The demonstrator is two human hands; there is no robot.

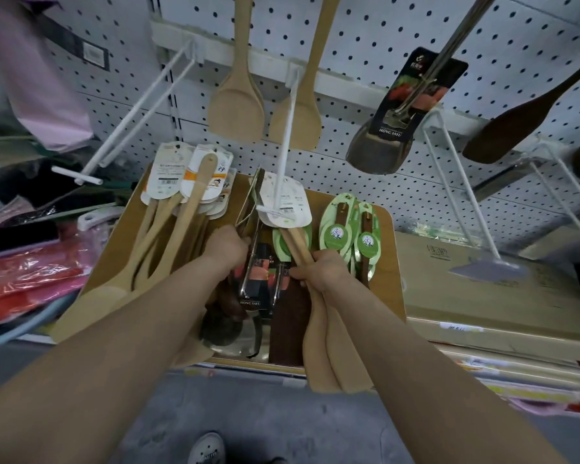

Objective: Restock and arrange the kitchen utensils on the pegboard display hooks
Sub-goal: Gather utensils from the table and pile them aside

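Restocking looks early (several hooks [131, 118] at upper left and right stand bare): few spatulas [236, 105] hang upper centre, the right hand [318, 269] grips a carded spatula bundle [325, 346] mid-frame, and the left hand [226, 246] clutches packaged turners [252, 289] in the tray [394, 262] below.

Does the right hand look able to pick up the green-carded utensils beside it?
Probably not yet: the right hand is full, gripping a bundle of wooden spatulas, though the green-carded utensils lie uncovered close by.

Far up we count one carded steel turner [382, 145], one dark wooden spatula [503, 132], and at least two pale wooden spatulas [236, 108] hanging.
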